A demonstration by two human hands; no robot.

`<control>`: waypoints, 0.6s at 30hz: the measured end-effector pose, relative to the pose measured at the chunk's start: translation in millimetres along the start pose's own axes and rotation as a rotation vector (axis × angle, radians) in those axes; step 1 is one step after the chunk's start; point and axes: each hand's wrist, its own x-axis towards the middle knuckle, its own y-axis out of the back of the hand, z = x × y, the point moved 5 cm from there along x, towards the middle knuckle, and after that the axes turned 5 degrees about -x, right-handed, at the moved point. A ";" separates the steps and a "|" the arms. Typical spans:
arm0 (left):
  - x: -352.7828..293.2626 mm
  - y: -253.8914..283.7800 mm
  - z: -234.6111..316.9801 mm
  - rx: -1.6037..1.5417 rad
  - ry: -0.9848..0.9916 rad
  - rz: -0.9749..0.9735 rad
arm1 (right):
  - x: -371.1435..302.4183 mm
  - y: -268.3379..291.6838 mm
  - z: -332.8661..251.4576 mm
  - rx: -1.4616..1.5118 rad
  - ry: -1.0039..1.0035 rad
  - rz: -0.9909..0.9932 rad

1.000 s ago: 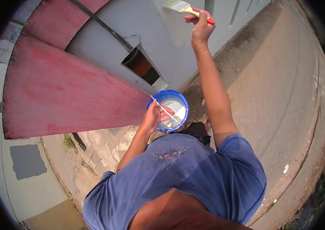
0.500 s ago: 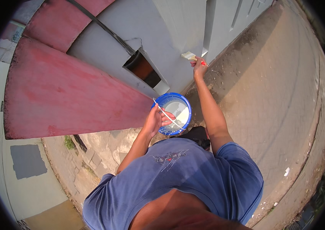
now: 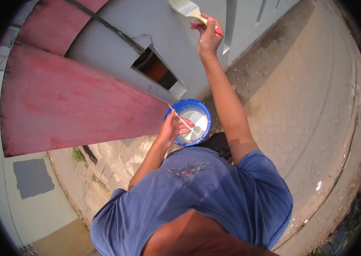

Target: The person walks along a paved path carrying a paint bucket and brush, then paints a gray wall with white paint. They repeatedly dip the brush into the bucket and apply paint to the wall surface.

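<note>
My right hand (image 3: 209, 36) is raised at the top, its fingers closed round the handle of a paintbrush (image 3: 187, 7). The handle is pale with a red end, and the light bristles point to the upper left, close to the pale grey wall (image 3: 202, 59). Whether they touch it I cannot tell. Low in front of my body, my left hand (image 3: 171, 129) is hooked on the thin white bail handle (image 3: 182, 120) of a blue bucket (image 3: 208, 115). White paint (image 3: 200, 117) lies in the bucket, and smears show on its inner wall.
A red-painted wall section (image 3: 78, 102) juts out at the left. A recessed box (image 3: 155, 67) with a dark and brown inside sits in the grey wall, with a cable (image 3: 103, 22) running up from it. Paved ground (image 3: 300, 111) stretches to the right.
My right hand has moved the paintbrush up and slightly left along the grey wall, and the brush looks larger. My left hand and the bucket have shifted slightly up and left in view.
</note>
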 end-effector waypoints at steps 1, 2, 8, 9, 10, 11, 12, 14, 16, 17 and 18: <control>1.3 1.2 -1.6 0.006 0.008 0.010 | -20.4 29.5 24.5 -0.076 -0.116 0.107; 1.0 3.1 -3.3 0.010 0.017 0.020 | -45.8 57.3 41.8 -0.086 -0.114 0.111; 7.0 4.3 -7.4 0.013 0.015 0.037 | -126.8 177.0 119.7 -0.515 -0.420 0.329; 6.8 3.7 -7.1 0.009 0.013 0.042 | -125.1 178.4 116.5 -0.595 -0.500 0.385; 6.9 2.6 -5.9 0.014 0.005 0.034 | -112.2 162.9 105.6 -0.524 -0.383 0.288; 6.3 1.3 -5.4 0.014 0.006 0.024 | -96.9 144.3 92.6 -0.489 -0.329 0.244; 5.6 -0.5 -5.2 0.010 0.005 0.010 | -80.0 123.5 75.3 -0.447 -0.259 0.185; 4.4 -0.6 -4.7 0.017 0.015 0.025 | -50.1 85.7 35.6 -0.277 -0.103 0.088; 4.2 -0.5 -5.4 0.016 0.019 0.035 | -26.8 72.2 14.1 -0.147 -0.122 0.125; 4.2 0.1 -5.9 0.016 0.020 0.041 | -21.0 66.9 9.4 -0.034 -0.054 0.071; 4.9 0.3 -5.9 0.015 0.015 0.038 | -20.8 73.3 16.6 -0.079 -0.143 0.101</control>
